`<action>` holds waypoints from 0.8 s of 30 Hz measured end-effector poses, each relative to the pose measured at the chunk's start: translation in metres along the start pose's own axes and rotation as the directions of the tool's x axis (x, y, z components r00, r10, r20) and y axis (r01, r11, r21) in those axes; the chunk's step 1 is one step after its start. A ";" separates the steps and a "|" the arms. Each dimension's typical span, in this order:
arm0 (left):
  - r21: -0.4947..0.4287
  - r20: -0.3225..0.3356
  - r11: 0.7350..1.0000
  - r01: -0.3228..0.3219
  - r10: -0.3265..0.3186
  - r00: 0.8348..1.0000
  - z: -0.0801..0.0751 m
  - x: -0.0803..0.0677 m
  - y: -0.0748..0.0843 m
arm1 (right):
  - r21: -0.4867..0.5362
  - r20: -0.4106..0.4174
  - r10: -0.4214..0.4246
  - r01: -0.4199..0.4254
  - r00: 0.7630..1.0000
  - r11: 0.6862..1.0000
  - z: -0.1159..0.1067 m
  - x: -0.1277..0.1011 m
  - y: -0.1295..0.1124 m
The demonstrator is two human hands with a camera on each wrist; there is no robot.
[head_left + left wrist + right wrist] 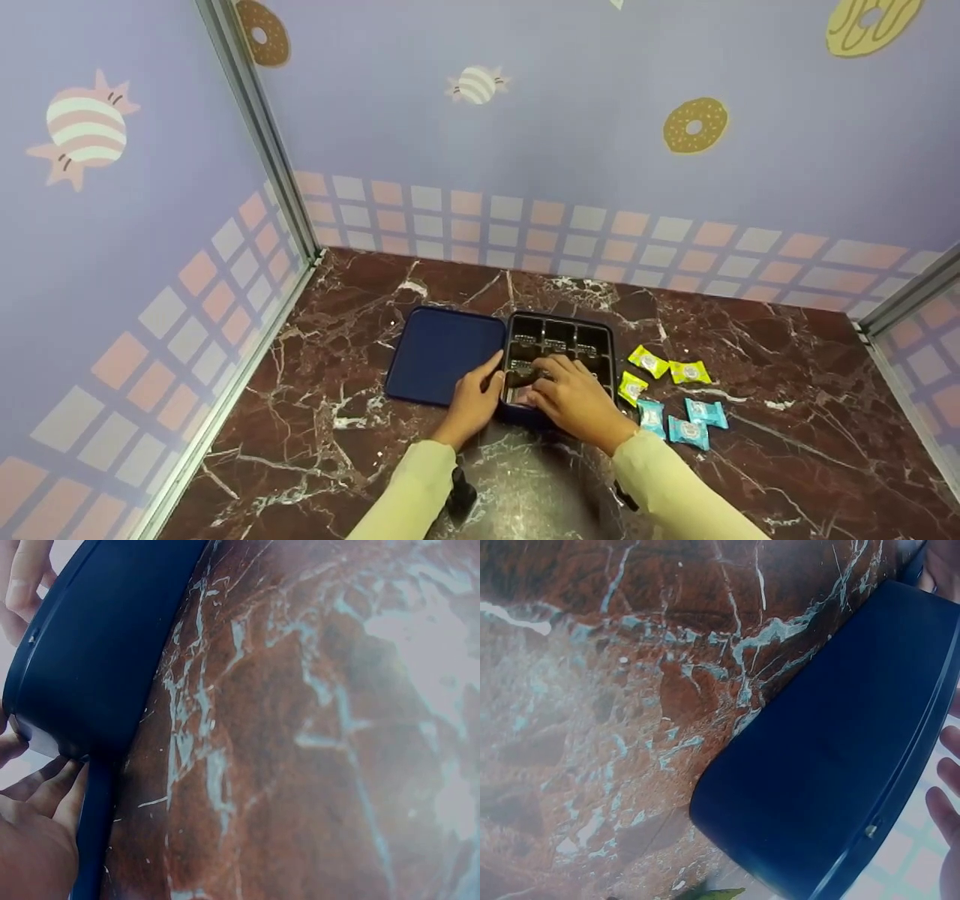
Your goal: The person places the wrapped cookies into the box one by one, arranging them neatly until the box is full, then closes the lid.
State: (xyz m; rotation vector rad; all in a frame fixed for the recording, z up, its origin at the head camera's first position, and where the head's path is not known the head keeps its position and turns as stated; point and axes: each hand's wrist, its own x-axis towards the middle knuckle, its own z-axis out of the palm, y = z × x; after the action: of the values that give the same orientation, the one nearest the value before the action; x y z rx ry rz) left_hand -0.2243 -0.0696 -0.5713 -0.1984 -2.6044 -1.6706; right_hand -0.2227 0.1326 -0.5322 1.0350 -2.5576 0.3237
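A dark blue box [531, 418] with a black divided insert [559, 331] lies on the table. Left hand [474, 401] holds the box's left side, its thumb and fingers at the rim; in the left wrist view its fingers [56, 791] meet the outer wall near a corner. Right hand [576, 397] reaches over the box with bent fingers, their tips down in the front-left compartment at a small pinkish packet [519, 395], mostly covered by the fingers. In the right wrist view, the right fingers [949, 769] show beyond the box wall [832, 742].
A flat blue lid [444, 356] lies directly left of the box. To the right are several wrapped candies, yellow ones [648, 362] behind and light blue ones [688, 433] in front. Patterned panels [570, 150] enclose the marble-look table [750, 457].
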 end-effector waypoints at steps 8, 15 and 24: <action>-0.005 0.004 1.000 -0.002 0.002 1.000 -0.001 -0.002 0.000 | -0.008 0.003 0.011 -0.011 1.000 1.000 -0.002 -0.006 0.005; -0.016 0.001 1.000 -0.007 0.007 1.000 -0.001 -0.001 0.001 | -0.003 0.023 0.059 -0.059 0.998 0.998 -0.006 -0.012 0.011; -0.025 -0.008 0.999 -0.037 0.037 0.999 0.001 0.000 -0.001 | -0.005 -0.017 0.072 -0.072 0.997 0.997 -0.010 -0.020 0.018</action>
State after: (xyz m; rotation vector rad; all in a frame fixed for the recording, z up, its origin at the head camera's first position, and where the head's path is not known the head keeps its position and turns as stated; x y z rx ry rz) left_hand -0.2238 -0.0686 -0.5725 -0.2396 -2.5597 -1.6893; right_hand -0.2196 0.1615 -0.5326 0.9355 -2.5840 0.3428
